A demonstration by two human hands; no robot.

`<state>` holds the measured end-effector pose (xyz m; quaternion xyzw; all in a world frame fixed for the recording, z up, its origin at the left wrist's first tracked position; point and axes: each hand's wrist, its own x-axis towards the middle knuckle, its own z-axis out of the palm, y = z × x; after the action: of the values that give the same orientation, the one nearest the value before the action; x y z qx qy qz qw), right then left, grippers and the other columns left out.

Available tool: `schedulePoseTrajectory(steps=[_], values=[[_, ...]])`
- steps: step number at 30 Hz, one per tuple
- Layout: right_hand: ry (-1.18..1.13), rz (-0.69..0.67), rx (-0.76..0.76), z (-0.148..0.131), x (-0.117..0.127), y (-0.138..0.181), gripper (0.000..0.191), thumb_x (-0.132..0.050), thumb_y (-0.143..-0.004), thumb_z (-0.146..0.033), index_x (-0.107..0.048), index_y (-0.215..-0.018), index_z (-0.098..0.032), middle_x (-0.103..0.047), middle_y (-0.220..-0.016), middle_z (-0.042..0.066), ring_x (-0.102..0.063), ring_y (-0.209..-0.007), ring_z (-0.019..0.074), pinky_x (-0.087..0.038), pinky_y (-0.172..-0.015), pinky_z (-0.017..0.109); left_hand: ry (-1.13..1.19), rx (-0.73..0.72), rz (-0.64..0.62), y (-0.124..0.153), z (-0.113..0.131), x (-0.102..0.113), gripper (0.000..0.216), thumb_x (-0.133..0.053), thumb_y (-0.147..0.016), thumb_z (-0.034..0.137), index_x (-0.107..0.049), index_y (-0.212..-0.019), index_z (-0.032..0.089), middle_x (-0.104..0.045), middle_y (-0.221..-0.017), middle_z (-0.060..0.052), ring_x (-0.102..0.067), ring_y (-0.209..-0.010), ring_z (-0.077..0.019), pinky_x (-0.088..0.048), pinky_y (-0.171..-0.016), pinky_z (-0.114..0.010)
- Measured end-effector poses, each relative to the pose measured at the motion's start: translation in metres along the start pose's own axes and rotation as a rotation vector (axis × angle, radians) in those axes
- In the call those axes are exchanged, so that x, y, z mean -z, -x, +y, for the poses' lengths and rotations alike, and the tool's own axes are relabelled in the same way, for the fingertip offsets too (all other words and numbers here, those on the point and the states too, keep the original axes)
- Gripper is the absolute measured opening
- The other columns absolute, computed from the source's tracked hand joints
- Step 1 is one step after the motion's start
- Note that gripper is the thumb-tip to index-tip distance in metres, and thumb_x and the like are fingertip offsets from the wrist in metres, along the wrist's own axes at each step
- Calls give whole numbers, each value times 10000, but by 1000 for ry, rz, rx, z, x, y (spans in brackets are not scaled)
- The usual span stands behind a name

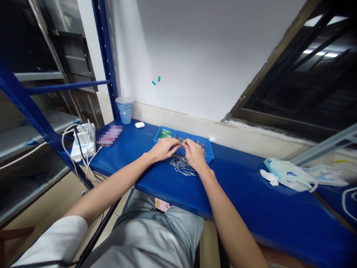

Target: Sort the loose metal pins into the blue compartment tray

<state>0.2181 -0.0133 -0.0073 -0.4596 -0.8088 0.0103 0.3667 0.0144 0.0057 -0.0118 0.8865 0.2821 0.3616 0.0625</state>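
Note:
My left hand (164,149) and my right hand (195,153) meet over a blue table (240,186), fingertips close together in a pinch on a small metal part too tiny to name. Just below them lies a loose pile of thin metal pins (182,165) on the tabletop. Right behind my hands stands a blue compartment tray (208,150); its left cell holds something green (165,133), and its other cells hold more metal pins.
A plastic cup (124,109) and a small white case (140,125) stand at the back left. A white power strip with cables (82,143) sits at the left edge. A tissue pack and crumpled tissue (287,173) lie to the right. Blue shelving rises on the left.

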Motion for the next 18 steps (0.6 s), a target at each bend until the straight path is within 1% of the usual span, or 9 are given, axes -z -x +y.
schedulePoseTrajectory(steps=[2,4,6,8,9,12,15,18], values=[[40,-19,-28,1,-1,0,291,-431,-1078,-338,-608,-867,-245,-737,-866,76,-672,-787,258,-396,-696,334,-38,-16,-16,0,0,0,255,-476,-1096,298,-689,-1105,156,-753,-1018,-99,-687,-944,-225,-508,-870,-338],[50,-19,-42,2,0,0,321,-431,-1082,-363,-607,-840,-246,-737,-830,72,-677,-778,259,-389,-693,334,-47,0,-7,0,0,-1,258,-477,-1099,298,-692,-1118,157,-757,-1019,-98,-695,-947,-225,-517,-870,-338],[16,-7,-29,1,2,1,267,-457,-1076,-359,-644,-925,-243,-763,-901,74,-701,-843,260,-417,-736,331,-38,27,21,0,0,-1,252,-481,-1097,291,-694,-1111,158,-760,-1025,-94,-700,-950,-224,-522,-875,-337],[-25,-4,4,0,3,1,196,-484,-1062,-318,-662,-1037,-240,-775,-997,79,-711,-909,257,-443,-784,332,-22,42,54,0,-1,-1,245,-488,-1095,284,-697,-1094,156,-763,-1037,-93,-704,-958,-222,-526,-889,-339],[-34,-6,22,0,4,0,182,-490,-1055,-295,-662,-1058,-238,-773,-1022,82,-708,-923,255,-449,-796,335,-14,41,66,0,-2,0,243,-493,-1093,282,-700,-1086,154,-764,-1040,-94,-706,-964,-222,-527,-896,-340],[-7,5,69,-1,8,0,194,-477,-1053,-267,-662,-1005,-234,-752,-1021,91,-686,-941,257,-454,-815,347,13,30,88,-1,-2,1,246,-499,-1093,282,-706,-1072,153,-768,-1047,-95,-709,-972,-221,-530,-910,-341],[33,26,101,-1,11,-1,258,-455,-1077,-316,-654,-933,-239,-728,-954,84,-656,-936,259,-446,-827,358,49,47,112,-2,-1,1,253,-506,-1094,303,-712,-1055,161,-771,-1042,-87,-710,-962,-211,-533,-913,-338],[45,29,104,-2,14,-1,306,-438,-1087,-347,-620,-863,-244,-696,-867,64,-626,-869,240,-428,-793,347,74,67,122,-3,0,3,254,-523,-1090,322,-714,-1029,166,-771,-1018,-79,-708,-940,-203,-536,-904,-331]])
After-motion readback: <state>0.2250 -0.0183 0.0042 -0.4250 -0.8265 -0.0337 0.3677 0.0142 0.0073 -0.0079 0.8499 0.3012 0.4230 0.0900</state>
